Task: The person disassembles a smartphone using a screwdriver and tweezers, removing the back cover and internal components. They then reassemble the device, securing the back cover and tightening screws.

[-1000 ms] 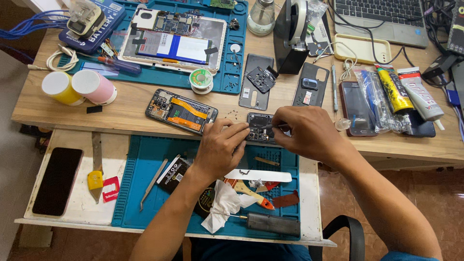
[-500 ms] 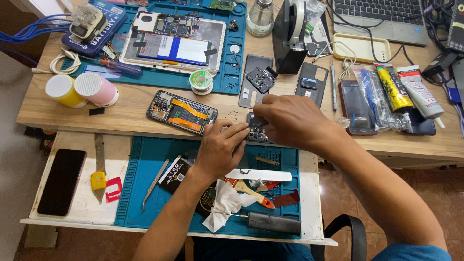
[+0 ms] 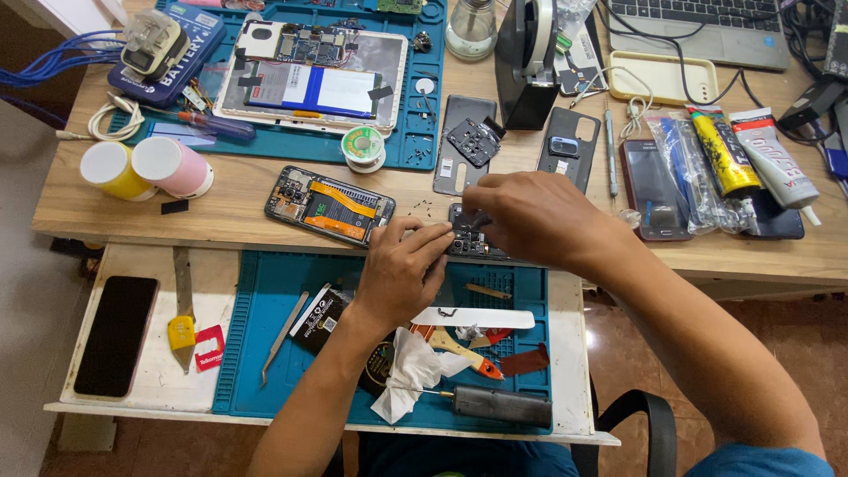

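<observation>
Fingers of the right hand [image 3: 530, 216] are pinching together over a small dark phone part [image 3: 473, 243] at the near edge of the desk [image 3: 230, 199]; whatever tiny piece they may be gripping is too small to tell. The left hand [image 3: 402, 274] is coming in from the near side, its fingertips [image 3: 439, 238] pressing together against the left end of the same part and steadying it.

Just left of the hands an opened phone [image 3: 329, 205] is lying face down, showing orange ribbon and a circuit board. Beyond the hands two dark back covers [image 3: 565, 146] are lying side by side, and farther still a tablet [image 3: 314, 84] with its back off is resting on a blue mat [image 3: 411, 146]. A solder spool [image 3: 363, 144] is sitting on that mat's near edge.

Near the person, a pull-out tray is carrying a second blue mat [image 3: 265, 353] with tweezers [image 3: 284, 334], a crumpled white tissue [image 3: 408, 371] and a dark-handled tool [image 3: 499, 405]. At the tray's left end a black phone [image 3: 117, 334] is lying flat. Glue tubes [image 3: 751, 155] are lying at the right of the desk.
</observation>
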